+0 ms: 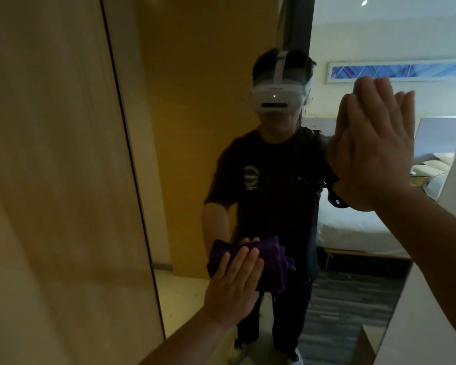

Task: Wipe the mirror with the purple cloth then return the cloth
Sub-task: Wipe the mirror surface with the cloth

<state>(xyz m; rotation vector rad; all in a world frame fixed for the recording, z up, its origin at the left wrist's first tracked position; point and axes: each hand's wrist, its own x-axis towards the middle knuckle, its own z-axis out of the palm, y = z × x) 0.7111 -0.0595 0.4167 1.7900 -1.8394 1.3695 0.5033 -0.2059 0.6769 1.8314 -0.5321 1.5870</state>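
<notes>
A tall mirror point(195, 127) fills the middle of the view, its dark left edge running down beside a wooden panel. My left hand point(234, 283) lies flat on the bunched purple cloth point(271, 262) and presses it against the lower part of the glass. My right hand point(374, 146) is held flat with fingers together, palm against the mirror at head height near its right side. Small dark specks show on the glass just left of my right hand. The mirror reflects a person in a dark shirt with a white headset.
A light wooden panel point(50, 180) stands left of the mirror. A white wall edge point(432, 312) borders the mirror on the right. Reflected in the glass are a white bed, patterned carpet and a framed blue picture.
</notes>
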